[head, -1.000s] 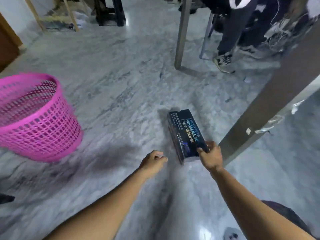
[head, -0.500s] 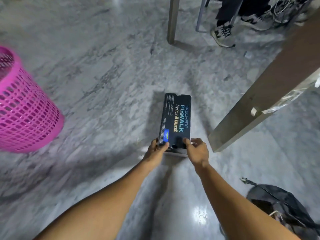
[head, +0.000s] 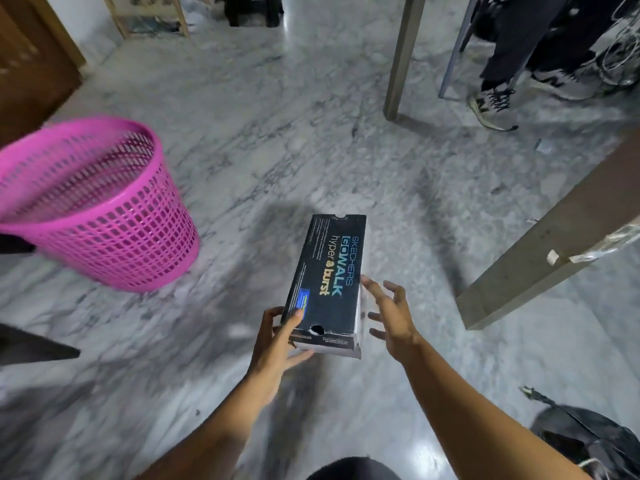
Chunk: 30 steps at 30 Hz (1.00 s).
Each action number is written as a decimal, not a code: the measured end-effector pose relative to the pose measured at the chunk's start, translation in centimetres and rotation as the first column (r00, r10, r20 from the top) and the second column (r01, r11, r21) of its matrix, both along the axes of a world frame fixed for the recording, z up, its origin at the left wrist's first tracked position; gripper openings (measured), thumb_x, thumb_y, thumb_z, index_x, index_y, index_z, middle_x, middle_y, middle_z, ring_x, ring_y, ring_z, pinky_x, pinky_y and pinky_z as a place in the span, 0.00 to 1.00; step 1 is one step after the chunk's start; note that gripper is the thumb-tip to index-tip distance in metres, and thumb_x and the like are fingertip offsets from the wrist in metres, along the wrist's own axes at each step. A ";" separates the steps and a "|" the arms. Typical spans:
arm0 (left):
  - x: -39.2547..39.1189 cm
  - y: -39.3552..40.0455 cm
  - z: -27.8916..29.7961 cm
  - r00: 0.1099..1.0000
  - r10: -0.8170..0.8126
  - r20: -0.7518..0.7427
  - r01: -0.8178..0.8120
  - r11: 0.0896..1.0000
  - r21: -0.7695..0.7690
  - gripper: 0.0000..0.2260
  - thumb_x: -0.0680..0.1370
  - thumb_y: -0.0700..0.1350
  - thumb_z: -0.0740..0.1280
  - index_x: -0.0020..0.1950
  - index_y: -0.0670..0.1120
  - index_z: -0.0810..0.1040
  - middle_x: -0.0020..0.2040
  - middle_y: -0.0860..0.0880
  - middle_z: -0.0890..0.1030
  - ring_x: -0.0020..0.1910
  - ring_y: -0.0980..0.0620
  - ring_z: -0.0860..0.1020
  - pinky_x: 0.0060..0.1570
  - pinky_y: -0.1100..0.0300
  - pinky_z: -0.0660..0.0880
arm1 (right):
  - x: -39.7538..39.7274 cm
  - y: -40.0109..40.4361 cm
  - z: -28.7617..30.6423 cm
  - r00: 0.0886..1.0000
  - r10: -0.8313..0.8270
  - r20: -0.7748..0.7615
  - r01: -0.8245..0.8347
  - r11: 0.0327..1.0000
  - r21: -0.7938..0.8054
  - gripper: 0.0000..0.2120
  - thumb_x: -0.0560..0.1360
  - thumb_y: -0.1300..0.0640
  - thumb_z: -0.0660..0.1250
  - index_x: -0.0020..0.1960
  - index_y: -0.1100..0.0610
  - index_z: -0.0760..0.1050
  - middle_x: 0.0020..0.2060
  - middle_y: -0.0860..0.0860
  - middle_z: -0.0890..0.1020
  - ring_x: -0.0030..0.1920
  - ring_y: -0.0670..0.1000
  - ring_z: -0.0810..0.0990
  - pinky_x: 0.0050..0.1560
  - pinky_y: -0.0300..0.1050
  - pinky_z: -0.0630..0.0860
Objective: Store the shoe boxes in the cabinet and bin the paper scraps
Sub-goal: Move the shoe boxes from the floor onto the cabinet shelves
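A: Where was the shoe box (head: 325,285) seen?
B: Low in the middle of the head view, held above the marble floor (head: 242,150), lid up. "SKECHERS GOWALK hyper burst" could be read on the dark lid. The far end was pointed away from the person.

A: How was it held by the left hand (head: 277,344)?
B: The near left corner was gripped. The thumb was laid on the lid by the blue label, and the fingers (head: 301,356) were curled under the near end.

A: And the right hand (head: 391,317)?
B: It was seen just beside the box's right side, fingers (head: 377,315) spread and loosely bent. A fingertip was seen at the box's edge. No grip was seen, and real contact could not be judged.

A: Was a bin noted?
B: Yes. A pink mesh basket (head: 104,223) was seen on the floor to the left, well apart from the box. Its contents could not be made out.

A: Anything else logged?
B: Table legs (head: 401,57) at the upper right and a slanted wooden beam (head: 554,244) on the right. Another person's leg and sneaker (head: 491,105) were seen beyond them. A small scrap (head: 542,145) was spotted on the floor near that sneaker; its material could not be told. A dark bag (head: 588,441) was seen at the lower right and a brown door (head: 31,60) at the upper left.
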<state>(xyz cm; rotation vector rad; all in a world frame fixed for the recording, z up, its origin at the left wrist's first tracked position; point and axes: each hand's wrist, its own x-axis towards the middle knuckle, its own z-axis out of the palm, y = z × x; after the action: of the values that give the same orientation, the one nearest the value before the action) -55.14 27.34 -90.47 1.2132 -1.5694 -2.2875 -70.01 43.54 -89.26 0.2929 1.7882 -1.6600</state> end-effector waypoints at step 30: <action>40.0 -22.7 33.6 0.900 0.265 -0.346 -0.403 0.807 -0.431 0.28 0.70 0.58 0.73 0.71 0.64 0.73 0.62 0.50 0.85 0.57 0.43 0.85 0.53 0.40 0.82 | 32.4 -30.0 32.7 0.406 0.725 -0.557 -0.914 0.340 -0.224 0.30 0.72 0.40 0.75 0.72 0.44 0.73 0.64 0.48 0.84 0.65 0.54 0.81 0.67 0.66 0.74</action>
<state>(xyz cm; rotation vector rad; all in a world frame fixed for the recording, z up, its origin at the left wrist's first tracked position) -15.13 4.63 -56.86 0.9055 -1.5479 -1.6040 -37.58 13.49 -56.53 -1.1262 1.2140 -1.2898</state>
